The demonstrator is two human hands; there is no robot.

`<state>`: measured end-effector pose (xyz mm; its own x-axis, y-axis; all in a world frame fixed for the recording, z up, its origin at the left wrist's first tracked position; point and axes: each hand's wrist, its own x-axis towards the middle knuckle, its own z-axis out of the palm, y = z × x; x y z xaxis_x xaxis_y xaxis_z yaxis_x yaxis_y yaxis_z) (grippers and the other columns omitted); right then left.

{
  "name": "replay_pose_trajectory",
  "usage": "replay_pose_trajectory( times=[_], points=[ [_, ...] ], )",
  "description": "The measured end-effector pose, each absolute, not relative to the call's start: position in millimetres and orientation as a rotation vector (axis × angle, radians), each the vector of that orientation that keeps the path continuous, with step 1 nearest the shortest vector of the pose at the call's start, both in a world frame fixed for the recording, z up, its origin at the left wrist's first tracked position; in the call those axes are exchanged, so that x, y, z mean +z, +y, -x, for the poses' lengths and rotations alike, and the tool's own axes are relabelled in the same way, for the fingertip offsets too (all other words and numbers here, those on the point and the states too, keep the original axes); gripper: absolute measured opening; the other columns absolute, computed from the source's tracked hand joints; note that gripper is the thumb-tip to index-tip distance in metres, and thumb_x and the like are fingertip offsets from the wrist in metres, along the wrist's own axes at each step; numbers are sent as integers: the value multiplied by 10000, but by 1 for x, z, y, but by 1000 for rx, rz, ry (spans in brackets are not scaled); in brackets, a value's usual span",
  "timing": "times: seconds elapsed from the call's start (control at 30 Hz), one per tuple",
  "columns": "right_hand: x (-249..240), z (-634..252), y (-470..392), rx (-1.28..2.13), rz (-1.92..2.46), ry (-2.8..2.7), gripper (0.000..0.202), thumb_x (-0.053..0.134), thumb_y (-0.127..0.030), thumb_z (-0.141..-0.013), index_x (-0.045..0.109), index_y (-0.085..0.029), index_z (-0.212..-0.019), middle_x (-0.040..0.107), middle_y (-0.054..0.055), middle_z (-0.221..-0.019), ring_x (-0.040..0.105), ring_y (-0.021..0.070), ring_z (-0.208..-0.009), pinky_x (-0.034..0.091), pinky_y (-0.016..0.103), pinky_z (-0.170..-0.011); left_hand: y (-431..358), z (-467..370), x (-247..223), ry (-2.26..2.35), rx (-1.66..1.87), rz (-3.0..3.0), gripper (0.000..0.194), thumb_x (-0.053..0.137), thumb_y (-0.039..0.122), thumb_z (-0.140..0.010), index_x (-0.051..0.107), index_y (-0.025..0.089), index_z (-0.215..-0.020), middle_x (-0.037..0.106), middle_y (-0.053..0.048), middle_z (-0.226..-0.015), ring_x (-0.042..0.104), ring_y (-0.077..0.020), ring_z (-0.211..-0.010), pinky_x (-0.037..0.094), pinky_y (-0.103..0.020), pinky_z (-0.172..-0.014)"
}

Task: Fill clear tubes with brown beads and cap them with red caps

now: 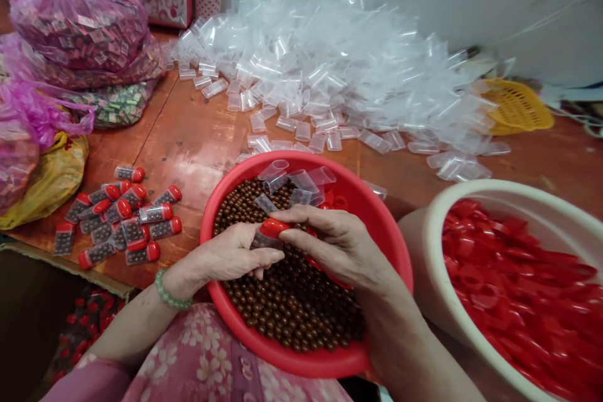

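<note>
Over a red basin (402, 251) of small brown balls (292, 308), my left hand (235, 254) is closed around a clear plastic tube (264, 240). My right hand (336, 242) pinches a red cap (274, 227) at the tube's upper end; its thumb and index finger press on the cap. More red pieces show partly beneath my right palm. Several empty clear tubes (301, 181) lie on the balls at the basin's far side. What fills the held tube is mostly hidden by my fingers.
Filled red-capped tubes (117, 213) lie on the wooden table (172, 132) at left, near tied pink bags (80, 28). A large heap of clear tubes (330, 69) covers the back. At right stand a white tub (436, 245) of red caps (513, 289) and a yellow basket (518, 107).
</note>
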<state>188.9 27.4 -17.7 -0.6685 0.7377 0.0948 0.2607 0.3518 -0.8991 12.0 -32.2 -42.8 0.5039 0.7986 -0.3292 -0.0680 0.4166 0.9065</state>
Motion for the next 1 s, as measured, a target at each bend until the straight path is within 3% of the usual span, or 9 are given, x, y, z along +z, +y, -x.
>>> replay_pose_trajectory(
  times=[0.33, 0.63, 0.77, 1.0],
  points=[
    [-19, -194, 20, 1244, 885, -2129, 154, 622, -270, -875, 729, -252, -983, 745, 30, -848, 685, 168, -732, 556, 296, -703, -31, -16, -45, 938, 665, -985, 124, 589, 244, -841, 584, 131, -894, 559, 31, -685, 510, -74, -585, 444, -204, -589],
    [-26, -189, 16, 1135, 939, -2076, 177, 621, -262, -867, 720, -237, -1012, 757, 41, -883, 704, 180, -767, 567, 291, -707, -30, -15, -43, 908, 645, -990, 132, 565, 258, -854, 566, 126, -847, 549, 40, -593, 515, -77, -518, 431, -199, -543],
    [-28, -187, 13, 1140, 965, -2037, 162, 618, -243, -867, 710, -210, -997, 754, 46, -888, 705, 177, -777, 568, 283, -705, -30, -13, -46, 894, 623, -1017, 223, 597, 339, -843, 574, 127, -781, 567, 25, -573, 534, -80, -516, 434, -195, -540],
    [-27, -187, 14, 1086, 901, -2167, 177, 588, -243, -898, 685, -205, -1040, 747, 50, -954, 703, 174, -837, 557, 286, -776, -31, -11, -47, 809, 608, -916, 557, 623, 683, -726, 543, 133, -701, 595, -13, -580, 590, -106, -533, 482, -222, -562]
  ],
)
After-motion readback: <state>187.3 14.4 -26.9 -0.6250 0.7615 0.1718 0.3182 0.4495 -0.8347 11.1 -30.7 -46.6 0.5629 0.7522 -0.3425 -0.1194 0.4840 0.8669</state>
